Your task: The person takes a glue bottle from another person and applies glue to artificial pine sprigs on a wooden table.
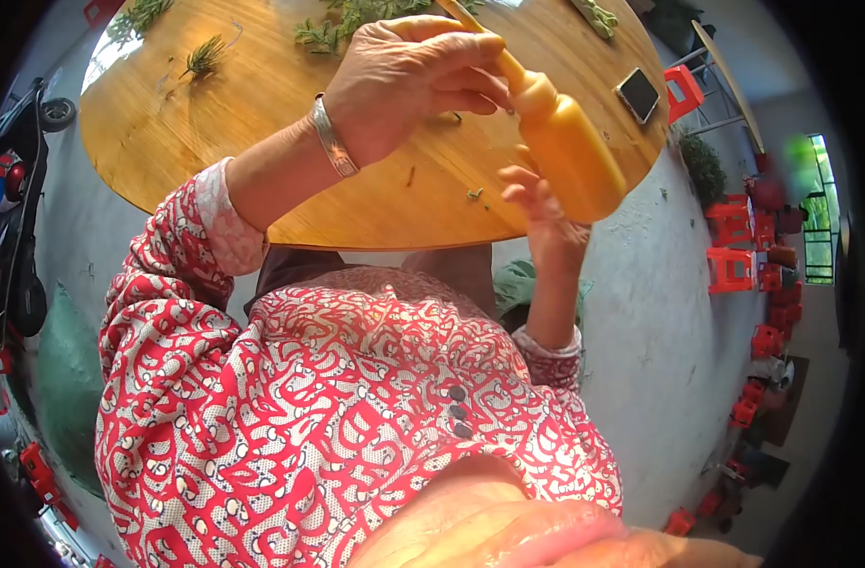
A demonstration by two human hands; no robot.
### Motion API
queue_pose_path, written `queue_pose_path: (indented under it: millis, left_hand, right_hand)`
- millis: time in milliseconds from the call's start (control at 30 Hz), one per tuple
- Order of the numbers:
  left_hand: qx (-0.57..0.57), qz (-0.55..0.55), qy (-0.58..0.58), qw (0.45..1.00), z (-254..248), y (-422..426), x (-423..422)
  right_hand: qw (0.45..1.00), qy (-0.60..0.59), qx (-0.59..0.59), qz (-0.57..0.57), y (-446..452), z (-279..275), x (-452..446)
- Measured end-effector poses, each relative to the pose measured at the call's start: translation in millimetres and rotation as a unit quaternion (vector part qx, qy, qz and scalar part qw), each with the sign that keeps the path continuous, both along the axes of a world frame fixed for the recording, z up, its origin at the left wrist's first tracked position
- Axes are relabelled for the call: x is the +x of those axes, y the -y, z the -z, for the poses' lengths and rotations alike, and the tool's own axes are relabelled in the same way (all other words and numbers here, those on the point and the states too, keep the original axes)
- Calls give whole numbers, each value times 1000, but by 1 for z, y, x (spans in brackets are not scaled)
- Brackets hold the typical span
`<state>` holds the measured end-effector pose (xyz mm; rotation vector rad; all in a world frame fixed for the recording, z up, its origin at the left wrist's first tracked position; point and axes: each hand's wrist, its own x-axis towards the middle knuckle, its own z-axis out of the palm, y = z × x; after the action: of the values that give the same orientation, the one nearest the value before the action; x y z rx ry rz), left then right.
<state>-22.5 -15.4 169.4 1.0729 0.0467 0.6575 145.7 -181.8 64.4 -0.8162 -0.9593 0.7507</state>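
Observation:
A yellow squeeze bottle (573,156) hangs tilted over the table's front right, its long nozzle pointing up and to the left. My left hand (404,85), with a silver bracelet at the wrist, has its thumb and fingers closed around the nozzle near the bottle's neck. Partly hidden behind the bottle, my right hand (549,213) holds its body with curled fingers. Green sprigs (343,24) lie on the round wooden table (291,161) beyond my left hand, and a smaller sprig (203,59) lies farther left.
A phone (638,96) lies near the table's right edge, with a green bundle (598,17) behind it. Red stools (731,270) stand on the floor at the right. At the left are a dark wheeled vehicle (14,218) and a green bag (68,388).

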Motion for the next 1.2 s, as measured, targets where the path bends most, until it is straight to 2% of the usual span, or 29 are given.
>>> queue_pose_path:
  millis: [100,200,233,333,467,567,667,700,767,800,833,867,900,1000,1067,1100,1200]
  left_hand:
    - [10,-16,-13,1000,-4,3,5]
    - [-9,-18,-28,999,-3,15,11]
    - [-22,-13,-34,999,-2,19,13]
    - [-35,-9,-9,999,0,31,19]
    - [-19,-41,-41,998,0,42,26]
    - [-52,-40,-16,998,9,45,32]
    - [-76,-24,-8,997,11,49,36]
    - [-73,-20,-1,997,14,51,39]
    - [-76,-4,7,997,16,56,38]
    - [-80,18,-25,996,17,54,31]
    - [-83,40,-57,994,19,48,16]
    - [-87,63,-89,990,18,43,2]
    - [-75,59,-169,981,15,39,-10]
    - [118,25,-276,954,18,16,-47]
    - [290,-99,-166,937,38,-1,-54]
    - [386,-146,-157,897,43,-8,-52]
    - [594,-186,-129,772,44,-28,-33]
  right_hand:
    - [995,102,-24,-4,-20,-19,-24]
    - [994,67,82,4,-37,-23,-31]
    - [998,-5,54,20,-37,-36,-36]
    - [985,-95,142,-3,-44,-40,-27]
    - [979,-151,137,25,-40,-43,-23]
    - [966,-200,155,41,-46,-44,-21]
    - [955,-234,149,103,-46,-57,-25]
    - [954,-243,150,96,-45,-54,-17]
    - [958,-230,170,1,-39,-49,-1]
    - [957,-224,178,-47,-37,-46,3]
    - [966,-226,124,20,-33,-50,3]
    - [966,-226,123,21,-31,-50,7]
    - [966,-227,124,23,-28,-48,14]
    - [971,-210,109,29,-21,-46,27]
    - [976,-198,78,39,-17,-43,33]
    - [977,-193,88,6,-15,-34,42]
    - [982,-177,67,11,-15,-31,41]
